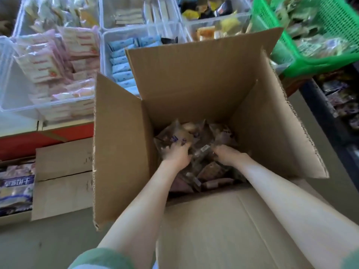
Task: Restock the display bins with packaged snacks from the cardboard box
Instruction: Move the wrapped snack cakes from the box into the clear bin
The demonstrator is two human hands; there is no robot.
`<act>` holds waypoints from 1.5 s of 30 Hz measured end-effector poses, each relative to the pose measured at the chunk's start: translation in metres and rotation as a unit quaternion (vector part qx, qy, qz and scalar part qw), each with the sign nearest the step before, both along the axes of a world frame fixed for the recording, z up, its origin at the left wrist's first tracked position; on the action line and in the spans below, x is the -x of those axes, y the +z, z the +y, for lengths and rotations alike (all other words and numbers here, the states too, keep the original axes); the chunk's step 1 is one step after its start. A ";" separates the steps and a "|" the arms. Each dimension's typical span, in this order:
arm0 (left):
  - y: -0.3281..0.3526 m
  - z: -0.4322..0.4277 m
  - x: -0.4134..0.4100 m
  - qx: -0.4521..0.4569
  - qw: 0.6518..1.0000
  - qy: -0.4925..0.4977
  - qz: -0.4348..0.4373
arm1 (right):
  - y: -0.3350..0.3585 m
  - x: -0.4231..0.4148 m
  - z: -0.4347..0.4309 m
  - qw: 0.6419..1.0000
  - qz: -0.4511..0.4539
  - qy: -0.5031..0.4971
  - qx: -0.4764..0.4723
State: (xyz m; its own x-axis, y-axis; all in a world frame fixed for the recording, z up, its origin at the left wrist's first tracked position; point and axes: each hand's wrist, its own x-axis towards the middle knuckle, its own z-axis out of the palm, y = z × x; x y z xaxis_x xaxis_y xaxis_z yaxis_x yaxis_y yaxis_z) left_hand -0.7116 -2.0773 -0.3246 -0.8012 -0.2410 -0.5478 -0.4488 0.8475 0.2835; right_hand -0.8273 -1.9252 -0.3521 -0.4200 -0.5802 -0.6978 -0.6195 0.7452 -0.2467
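Both my arms reach down into the open cardboard box, whose flaps stand up around them. My left grip is sunk in the snack packets heaped on the box bottom, fingers curled round some of them near the left wall. My right grip lies just beside it in the same heap, fingertips buried among the packets; whether it is grasping anything I cannot tell. Beyond the box's far flap stand the clear display bins: pink packets off to the left, blue packets right behind the flap. A green basket sits beyond the box's right flap. Left of the box lies a smaller closed carton.
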 end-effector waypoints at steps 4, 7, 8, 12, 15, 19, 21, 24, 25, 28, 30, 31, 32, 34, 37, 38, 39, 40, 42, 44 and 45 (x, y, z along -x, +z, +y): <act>-0.029 0.009 0.010 -0.009 0.998 0.000 -0.060 | -0.030 -0.001 -0.006 0.996 0.021 0.062 -0.060; -0.044 0.001 0.012 -0.021 0.995 -0.002 -0.097 | -0.060 -0.001 -0.003 0.990 0.028 0.107 -0.089; -0.048 -0.004 0.012 -0.026 0.994 0.007 -0.103 | -0.066 -0.002 -0.003 0.992 0.017 0.097 -0.081; -0.055 -0.007 0.020 -0.061 0.995 0.044 -0.071 | -0.052 -0.002 -0.008 0.991 0.054 0.117 -0.044; -0.054 -0.002 0.023 -0.128 0.990 0.053 -0.039 | -0.033 0.002 -0.008 0.998 0.025 0.051 0.002; -0.036 0.002 0.023 -0.176 0.984 0.037 0.010 | 0.011 0.008 -0.011 0.996 0.030 0.009 0.083; -0.019 0.004 0.025 -0.173 0.984 -0.015 0.041 | 0.033 0.008 -0.012 0.991 0.040 -0.013 0.129; 0.016 0.006 0.028 -0.145 0.983 -0.044 0.100 | 0.068 0.004 -0.013 0.976 0.057 -0.050 0.205; 0.030 0.006 0.027 -0.129 0.983 -0.041 0.122 | 0.080 0.002 -0.013 0.968 0.059 -0.068 0.234; 0.074 0.008 0.017 -0.067 0.973 -0.023 0.220 | 0.118 -0.012 -0.011 0.921 0.058 -0.160 0.350; 0.104 0.009 0.003 -0.055 0.954 0.030 0.295 | 0.140 -0.025 -0.006 0.874 0.052 -0.237 0.421; 0.120 0.010 -0.007 -0.074 0.939 0.076 0.328 | 0.149 -0.032 -0.004 0.849 0.051 -0.272 0.450; 0.134 0.010 -0.017 -0.101 0.919 0.126 0.359 | 0.156 -0.038 -0.002 0.825 0.043 -0.306 0.474; 0.163 0.006 -0.045 -0.156 0.875 0.203 0.411 | 0.171 -0.060 0.001 0.780 -0.007 -0.372 0.503; 0.190 -0.010 -0.076 -0.267 0.809 0.293 0.434 | 0.191 -0.085 -0.004 0.758 -0.123 -0.402 0.498; 0.198 -0.017 -0.090 -0.279 0.790 0.320 0.442 | 0.201 -0.097 -0.009 0.757 -0.154 -0.378 0.511; 0.205 -0.025 -0.103 -0.282 0.772 0.343 0.455 | 0.212 -0.107 -0.015 0.754 -0.175 -0.356 0.524; 0.213 -0.034 -0.116 -0.280 0.755 0.362 0.469 | 0.223 -0.117 -0.023 0.747 -0.191 -0.339 0.539; 0.227 -0.054 -0.140 -0.279 0.722 0.393 0.497 | 0.242 -0.136 -0.042 0.736 -0.203 -0.323 0.560; 0.234 -0.075 -0.159 -0.280 0.703 0.417 0.504 | 0.254 -0.150 -0.060 0.746 -0.179 -0.308 0.562; 0.236 -0.084 -0.167 -0.285 0.697 0.424 0.504 | 0.257 -0.155 -0.070 0.751 -0.165 -0.302 0.563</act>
State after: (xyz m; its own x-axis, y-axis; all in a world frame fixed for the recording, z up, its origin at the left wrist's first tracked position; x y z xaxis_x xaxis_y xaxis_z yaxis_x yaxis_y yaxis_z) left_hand -0.5451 -2.1612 -0.0882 -0.5503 -0.8349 -0.0098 -0.0490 0.0206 0.9986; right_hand -0.6719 -1.9953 -0.0951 -0.7563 -0.6534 -0.0321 -0.0182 0.0701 -0.9974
